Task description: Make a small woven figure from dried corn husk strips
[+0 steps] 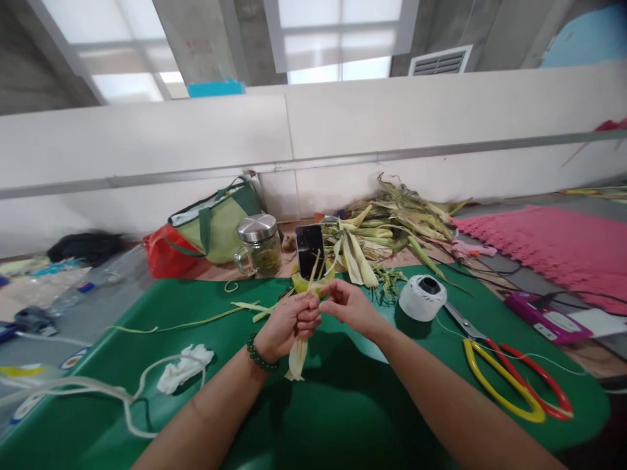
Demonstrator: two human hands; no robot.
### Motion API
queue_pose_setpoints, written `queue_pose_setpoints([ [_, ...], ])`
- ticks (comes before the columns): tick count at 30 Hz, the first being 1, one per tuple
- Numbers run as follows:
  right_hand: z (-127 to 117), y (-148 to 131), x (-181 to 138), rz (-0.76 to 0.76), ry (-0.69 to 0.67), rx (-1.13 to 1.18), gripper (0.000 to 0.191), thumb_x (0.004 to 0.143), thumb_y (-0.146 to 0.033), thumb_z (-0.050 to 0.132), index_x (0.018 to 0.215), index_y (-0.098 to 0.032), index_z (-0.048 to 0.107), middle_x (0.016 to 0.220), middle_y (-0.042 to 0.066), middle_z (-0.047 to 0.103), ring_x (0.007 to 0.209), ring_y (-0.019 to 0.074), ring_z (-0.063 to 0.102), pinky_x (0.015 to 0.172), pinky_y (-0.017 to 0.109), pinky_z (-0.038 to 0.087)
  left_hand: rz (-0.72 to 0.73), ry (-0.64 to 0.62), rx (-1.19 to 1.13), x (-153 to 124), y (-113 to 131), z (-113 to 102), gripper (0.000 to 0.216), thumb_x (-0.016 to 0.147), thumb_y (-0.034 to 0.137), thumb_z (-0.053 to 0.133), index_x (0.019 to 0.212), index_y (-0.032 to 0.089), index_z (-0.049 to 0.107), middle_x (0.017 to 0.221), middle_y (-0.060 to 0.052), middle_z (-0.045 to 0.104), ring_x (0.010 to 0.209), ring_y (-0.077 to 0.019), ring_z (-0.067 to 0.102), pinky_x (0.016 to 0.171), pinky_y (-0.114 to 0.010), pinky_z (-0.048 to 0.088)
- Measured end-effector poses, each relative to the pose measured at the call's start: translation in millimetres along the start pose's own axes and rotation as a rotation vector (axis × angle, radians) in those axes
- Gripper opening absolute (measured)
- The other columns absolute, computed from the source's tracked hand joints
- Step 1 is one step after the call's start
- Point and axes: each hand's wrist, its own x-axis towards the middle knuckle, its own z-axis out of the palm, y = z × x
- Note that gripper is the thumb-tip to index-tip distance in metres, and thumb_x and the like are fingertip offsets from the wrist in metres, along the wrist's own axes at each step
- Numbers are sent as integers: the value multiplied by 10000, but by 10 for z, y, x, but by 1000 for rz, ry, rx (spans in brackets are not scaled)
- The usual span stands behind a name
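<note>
Our left hand (294,320) has a husk (296,360) gripped, can't tell if our right hand (351,308) does; lidded jar (257,240) has greenish stuff (269,262) inside.

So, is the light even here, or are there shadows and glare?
Uneven: in the head view, the windows are washed out; a dark shadow falls on the green cover beneath the left hand and right hand; the white roll casts one too; the outer edges look soft.
</note>
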Motion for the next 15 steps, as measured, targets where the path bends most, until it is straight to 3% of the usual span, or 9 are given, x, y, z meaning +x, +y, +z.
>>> queue_pose_setpoints([
  [3, -16, -12, 1, 8, -55, 88, 433, 570, -376, 791, 888, -175, 576, 585, -74, 494, 525, 78, 427, 521, 219, 346, -96, -42, 102, -8, -28, 33, 268, 695, 294, 664, 670, 177, 423, 463, 122, 213, 387, -16, 131, 359, -132, 80],
  [6, -13, -9, -9, -25, -104, 117, 365, 599, -413, 773, 788, -155, 597, 606, -29, 581, 551, 98, 504, 541, 231, 384, -157, -45, 222, -26, -55, 67, 290, 662, 307, 666, 647, 183, 404, 454, 122, 220, 386, -14, 127, 367, -147, 60],
  [10, -30, -17, -8, -55, -99, 109, 360, 660, -487, 712, 659, -163, 555, 478, -36, 547, 412, 72, 432, 424, 210, 309, -195, -40, 314, -49, -78, 104, 294, 663, 338, 649, 624, 185, 401, 448, 121, 212, 388, -17, 126, 372, -164, 43],
  [15, -49, -33, -3, -34, -23, 71, 347, 662, -470, 708, 641, -169, 537, 404, -72, 464, 351, 53, 353, 366, 199, 230, -146, -42, 309, -42, -75, 131, 304, 673, 400, 629, 624, 184, 421, 448, 122, 189, 390, -23, 108, 372, -169, 41],
])
